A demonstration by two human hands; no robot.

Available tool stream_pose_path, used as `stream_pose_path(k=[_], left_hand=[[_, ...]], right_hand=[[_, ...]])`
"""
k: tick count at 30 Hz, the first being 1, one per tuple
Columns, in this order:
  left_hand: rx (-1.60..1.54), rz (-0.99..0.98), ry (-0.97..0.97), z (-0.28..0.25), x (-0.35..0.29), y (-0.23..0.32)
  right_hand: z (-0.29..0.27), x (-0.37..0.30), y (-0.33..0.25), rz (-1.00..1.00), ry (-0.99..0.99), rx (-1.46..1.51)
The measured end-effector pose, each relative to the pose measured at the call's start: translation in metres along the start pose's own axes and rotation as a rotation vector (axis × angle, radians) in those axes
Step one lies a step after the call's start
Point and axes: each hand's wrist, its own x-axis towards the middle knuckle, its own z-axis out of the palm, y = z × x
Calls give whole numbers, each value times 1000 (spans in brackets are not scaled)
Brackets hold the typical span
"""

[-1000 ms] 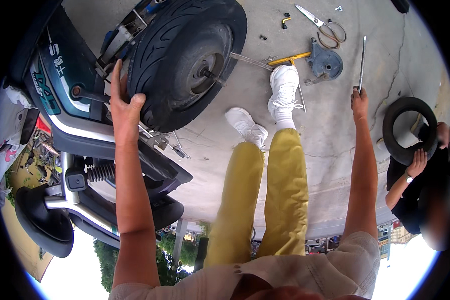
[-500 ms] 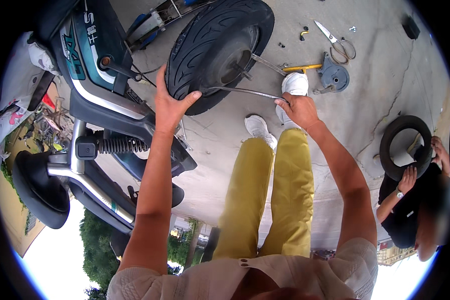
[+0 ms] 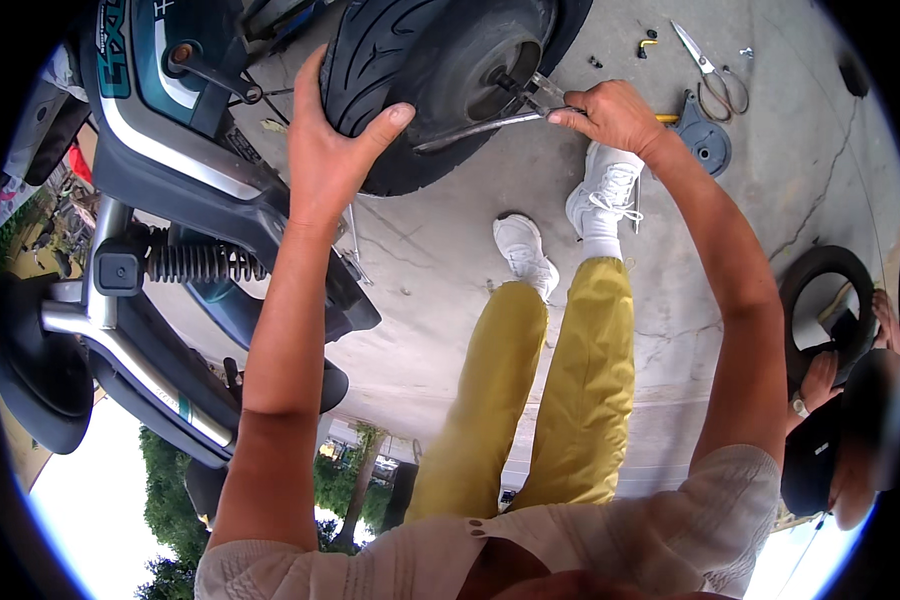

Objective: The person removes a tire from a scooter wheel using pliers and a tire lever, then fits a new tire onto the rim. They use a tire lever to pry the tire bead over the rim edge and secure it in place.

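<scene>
A scooter wheel with a black treaded tire (image 3: 385, 75) and a grey metal hub (image 3: 505, 85) stands tilted at the top middle. My left hand (image 3: 330, 155) grips the near left side of the tire, thumb on the sidewall and fingers over the tread. My right hand (image 3: 610, 115) is closed round the outer end of a long metal tire lever (image 3: 480, 130), whose other end reaches the tire's edge by the rim. A second flat metal bar (image 3: 548, 88) sticks out from the rim beside the axle, close to my right fingers.
The scooter body (image 3: 185, 160) fills the left. Scissors (image 3: 705, 70), a grey brake drum plate (image 3: 705, 140) and a small yellow-handled tool (image 3: 647, 45) lie on the concrete. At right, another person's hands hold a loose tire (image 3: 800, 310). My white shoes (image 3: 610, 185) stand below the wheel.
My right hand has swung up and right with the lever, its outer end now near the axle and second bar. My left hand stays on the tire. The whole view has shifted somewhat.
</scene>
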Motion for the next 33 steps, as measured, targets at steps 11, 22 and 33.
stream_pose_path(k=[11, 22, 33], left_hand=[[-109, -31, 105, 6, -4, 4], [-154, -97, -24, -4, 9, -8], [-304, -193, -21, 27, -92, -37]], right_hand=[[29, -136, -186, 751, -349, 1507], [10, -52, -391, 1093, 329, 2460], [-45, -96, -335, 1198, 24, 2231]])
